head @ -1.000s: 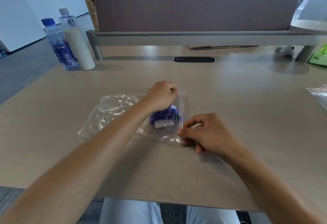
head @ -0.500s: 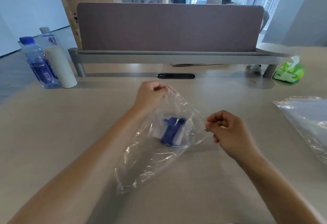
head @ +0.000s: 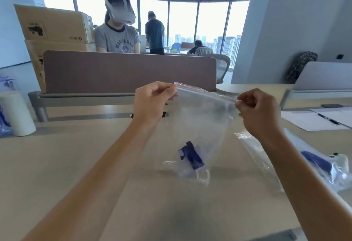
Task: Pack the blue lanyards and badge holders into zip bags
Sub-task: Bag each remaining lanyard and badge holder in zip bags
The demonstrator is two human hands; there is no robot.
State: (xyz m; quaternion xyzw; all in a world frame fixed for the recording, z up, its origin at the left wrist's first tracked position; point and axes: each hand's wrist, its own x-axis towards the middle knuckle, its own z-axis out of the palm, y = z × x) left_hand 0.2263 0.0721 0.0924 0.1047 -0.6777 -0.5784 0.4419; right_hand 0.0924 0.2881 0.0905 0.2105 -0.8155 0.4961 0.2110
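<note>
A clear zip bag (head: 202,118) hangs upright above the desk. My left hand (head: 152,101) pinches the left end of its zip strip, and my right hand (head: 259,111) pinches the right end. A rolled blue lanyard with a badge holder (head: 191,157) lies in the bag's bottom, which touches the desk. At the right, more clear bags (head: 323,166) lie flat, one with another blue lanyard (head: 316,161) inside.
A brown divider panel (head: 129,71) closes off the desk's far side, with a person behind it. A white bottle (head: 16,113) stands at the far left. Papers with a pen (head: 323,118) lie at the right. Cardboard boxes (head: 53,25) are stacked behind the divider.
The bag was lifted off the desk and now hangs upright between both hands. The lanyard slid to its bottom. My right hand took hold of the zip strip. My view tilted upward.
</note>
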